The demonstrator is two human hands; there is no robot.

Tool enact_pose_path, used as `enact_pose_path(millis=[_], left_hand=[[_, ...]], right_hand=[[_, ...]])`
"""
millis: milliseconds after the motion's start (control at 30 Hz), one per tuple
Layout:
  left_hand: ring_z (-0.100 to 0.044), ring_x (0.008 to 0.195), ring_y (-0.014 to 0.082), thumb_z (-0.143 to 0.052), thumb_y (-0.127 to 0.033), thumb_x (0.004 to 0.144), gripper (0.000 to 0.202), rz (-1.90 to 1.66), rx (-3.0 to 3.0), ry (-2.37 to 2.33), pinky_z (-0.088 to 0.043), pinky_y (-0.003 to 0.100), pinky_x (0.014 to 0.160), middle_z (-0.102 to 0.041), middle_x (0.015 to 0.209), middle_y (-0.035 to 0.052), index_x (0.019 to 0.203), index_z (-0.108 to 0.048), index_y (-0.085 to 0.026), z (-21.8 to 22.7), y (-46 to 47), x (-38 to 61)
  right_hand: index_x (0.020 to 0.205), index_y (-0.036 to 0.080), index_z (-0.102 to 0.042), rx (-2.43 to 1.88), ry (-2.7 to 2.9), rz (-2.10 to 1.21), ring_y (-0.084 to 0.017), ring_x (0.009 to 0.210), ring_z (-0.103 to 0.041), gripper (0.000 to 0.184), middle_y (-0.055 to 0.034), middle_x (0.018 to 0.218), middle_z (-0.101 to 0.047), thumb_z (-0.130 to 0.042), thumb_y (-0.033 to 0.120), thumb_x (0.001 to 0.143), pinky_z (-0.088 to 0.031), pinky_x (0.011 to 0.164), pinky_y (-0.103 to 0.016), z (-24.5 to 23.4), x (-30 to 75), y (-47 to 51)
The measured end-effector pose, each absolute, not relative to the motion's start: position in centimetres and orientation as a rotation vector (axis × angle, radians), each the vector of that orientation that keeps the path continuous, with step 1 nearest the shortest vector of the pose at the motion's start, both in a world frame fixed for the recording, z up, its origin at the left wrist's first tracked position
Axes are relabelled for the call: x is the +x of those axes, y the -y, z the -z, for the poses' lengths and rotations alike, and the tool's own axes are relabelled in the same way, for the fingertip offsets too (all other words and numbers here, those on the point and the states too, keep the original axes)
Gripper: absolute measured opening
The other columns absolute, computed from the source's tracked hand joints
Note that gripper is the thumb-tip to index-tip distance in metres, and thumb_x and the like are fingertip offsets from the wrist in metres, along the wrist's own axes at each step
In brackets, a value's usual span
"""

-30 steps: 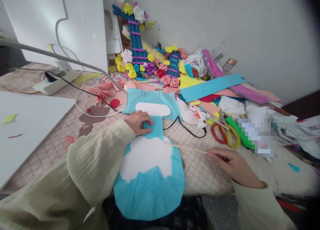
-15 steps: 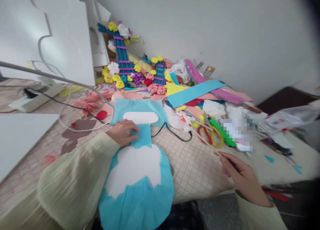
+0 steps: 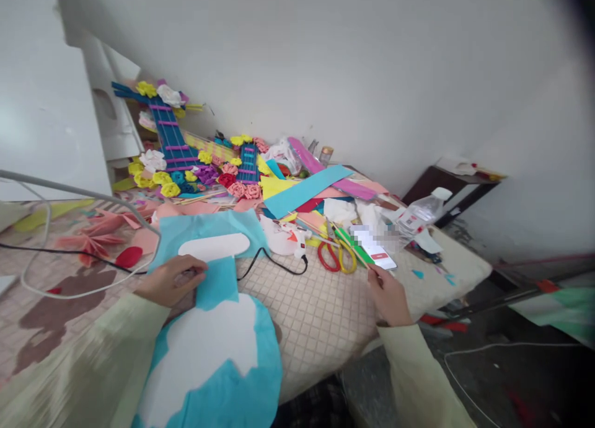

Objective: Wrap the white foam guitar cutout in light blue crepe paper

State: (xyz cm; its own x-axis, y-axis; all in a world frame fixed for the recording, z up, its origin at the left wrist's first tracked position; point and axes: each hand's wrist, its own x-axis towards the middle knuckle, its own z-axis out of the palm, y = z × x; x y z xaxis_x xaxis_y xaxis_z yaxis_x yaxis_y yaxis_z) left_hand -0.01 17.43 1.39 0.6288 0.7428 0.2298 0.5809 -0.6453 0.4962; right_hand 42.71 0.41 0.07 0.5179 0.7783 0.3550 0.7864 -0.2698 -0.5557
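Observation:
My left hand (image 3: 174,280) rests at the left edge of the narrow blue neck of a guitar-shaped piece (image 3: 211,335). Its fingers are loosely bent, with a gap between thumb and forefinger. Blue crepe paper folds over the rounded body, leaving a jagged white patch. Above the neck, a white rounded strip (image 3: 214,247) lies on a blue crepe sheet (image 3: 165,229). On the right, my right hand (image 3: 390,296) pinches a thin wooden stick (image 3: 346,239) that points toward the scissors and phone.
Red-and-yellow scissors (image 3: 348,257), a phone (image 3: 379,251) and a white device with a black cord (image 3: 286,239) lie mid-table. Blue guitar shapes with paper flowers (image 3: 171,136) stand behind. A plastic bottle (image 3: 423,214) is at right; a white cable (image 3: 93,294) loops at left.
The view has swung right, bringing the bottle and the table's right edge into sight. My right hand has moved nearer the phone, still pinching the stick; my left hand has slid toward the neck's left edge.

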Motion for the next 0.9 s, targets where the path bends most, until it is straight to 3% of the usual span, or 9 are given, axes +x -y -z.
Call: enact_pose_path(millis=[267,367,467,533,633,733,833,900], left_hand=[[-0.059,0.085,0.0205,-0.046,-0.037,0.078,0.022,-0.571,2.524,-1.032,-0.043,0.033,0.08,-0.067,0.084,0.0048,0.083,-0.061,-0.022,-1.0,-17.4,-0.2],[-0.059,0.079,0.0198,-0.045,-0.037,0.079,0.022,-0.526,2.566,-1.018,-0.043,0.033,0.077,-0.066,0.079,0.0041,0.078,-0.06,-0.021,-1.1,-17.2,-0.1],[-0.058,0.076,0.0188,-0.043,-0.035,0.079,0.022,-0.585,2.575,-1.01,-0.043,0.033,0.076,-0.065,0.076,0.0042,0.077,-0.059,-0.02,-0.9,-17.1,0.1],[-0.057,0.075,0.0186,-0.043,-0.035,0.079,0.022,-0.616,2.583,-0.997,-0.043,0.033,0.075,-0.065,0.076,0.0044,0.077,-0.059,-0.02,-0.5,-17.1,0.1],[-0.055,0.074,0.0187,-0.042,-0.035,0.079,0.023,-0.622,2.599,-0.986,-0.043,0.034,0.074,-0.064,0.075,0.0043,0.078,-0.059,-0.02,0.0,-17.1,0.2],[-0.055,0.075,0.0195,-0.04,-0.035,0.08,0.025,-0.616,2.614,-0.974,-0.043,0.035,0.075,-0.063,0.077,0.0052,0.08,-0.06,-0.019,0.4,-17.2,0.2],[-0.055,0.076,0.0197,-0.042,-0.034,0.079,0.024,-0.578,2.619,-0.968,-0.043,0.035,0.075,-0.063,0.077,0.0055,0.081,-0.061,-0.02,0.4,-17.3,0.2],[-0.054,0.075,0.0195,-0.044,-0.033,0.077,0.022,-0.568,2.611,-0.984,-0.043,0.035,0.075,-0.062,0.075,0.0052,0.08,-0.061,-0.02,0.1,-17.2,0.4]], right_hand=[[0.09,0.017,-0.068,-2.09,1.392,0.103,-0.027,0.096,-0.051,0.027,-0.0128,0.092,-0.064,-0.048,0.032,0.078,-0.034,0.088,-0.043,-2.2,41.0,-4.1],[0.091,0.015,-0.065,-2.099,1.418,-0.057,-0.025,0.083,-0.056,0.036,-0.0115,0.082,-0.064,-0.041,0.041,0.083,-0.04,0.077,-0.039,-3.2,38.8,-6.0],[0.075,0.015,-0.064,-2.079,1.465,-0.311,-0.022,0.069,-0.059,0.044,-0.0072,0.064,-0.062,-0.04,0.05,0.084,-0.044,0.068,-0.035,-3.6,36.0,-8.8],[0.078,0.014,-0.063,-2.047,1.478,-0.461,-0.02,0.075,-0.06,0.039,-0.0064,0.073,-0.064,-0.045,0.047,0.085,-0.046,0.072,-0.034,-3.5,34.6,-10.7],[0.105,0.014,-0.056,-1.974,1.43,-0.649,-0.019,0.09,-0.058,0.029,-0.006,0.105,-0.059,-0.051,0.035,0.086,-0.049,0.077,-0.038,-3.0,33.6,-12.6],[0.112,0.016,-0.053,-1.869,1.31,-0.764,-0.02,0.094,-0.057,0.03,-0.0065,0.112,-0.055,-0.051,0.031,0.086,-0.05,0.078,-0.039,-2.8,33.4,-12.8],[0.101,0.014,-0.055,-1.712,1.187,-0.786,-0.013,0.071,-0.058,0.028,-0.0044,0.093,-0.06,-0.048,0.037,0.087,-0.05,0.061,-0.029,-3.5,33.1,-11.9],[0.088,0.016,-0.053,-1.575,1.142,-0.778,-0.009,0.05,-0.049,0.031,-0.0001,0.073,-0.056,-0.045,0.045,0.084,-0.042,0.044,-0.023,-4.8,32.7,-11.1]])
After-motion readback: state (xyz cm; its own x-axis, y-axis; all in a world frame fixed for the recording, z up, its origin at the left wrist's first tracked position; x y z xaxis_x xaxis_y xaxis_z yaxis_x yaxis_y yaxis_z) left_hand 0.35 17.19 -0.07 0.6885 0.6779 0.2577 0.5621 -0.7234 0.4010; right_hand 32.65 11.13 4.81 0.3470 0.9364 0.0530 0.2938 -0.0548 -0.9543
